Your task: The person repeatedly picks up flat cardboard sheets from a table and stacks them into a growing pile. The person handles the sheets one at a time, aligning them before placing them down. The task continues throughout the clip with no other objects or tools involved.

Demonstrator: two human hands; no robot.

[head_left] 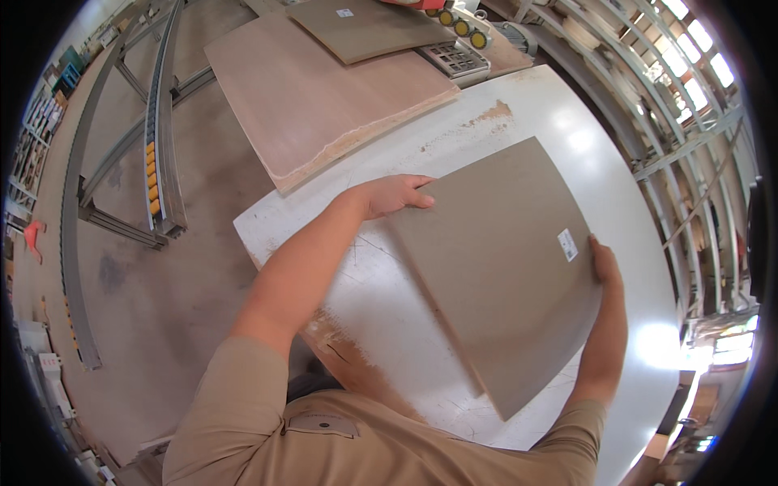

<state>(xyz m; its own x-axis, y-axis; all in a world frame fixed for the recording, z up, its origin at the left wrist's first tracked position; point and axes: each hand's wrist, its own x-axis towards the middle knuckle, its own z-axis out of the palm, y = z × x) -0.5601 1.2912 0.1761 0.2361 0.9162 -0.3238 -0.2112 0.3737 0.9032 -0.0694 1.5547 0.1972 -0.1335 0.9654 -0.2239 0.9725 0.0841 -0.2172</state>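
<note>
Both my hands hold a flat, grey-brown board [498, 267] with a small white label near its right edge. My left hand [397, 197] grips the far left corner, thumb on top and the other fingers partly hidden by the edge. On the opposite side my right hand [604, 261] wraps round the right edge, close to the label; most of its fingers are out of sight behind the board. Beneath lies a white worktable [373, 300] with scratches. The board sits tilted over it, and I cannot tell how much of its underside touches.
Beyond the table's left part lies a large pinkish sheet [324, 97] with a smaller labelled board [369, 28] on top. A machine with yellow round parts [462, 28] stands at the back. A metal rail frame [166, 162] runs at left, racks [681, 146] at right.
</note>
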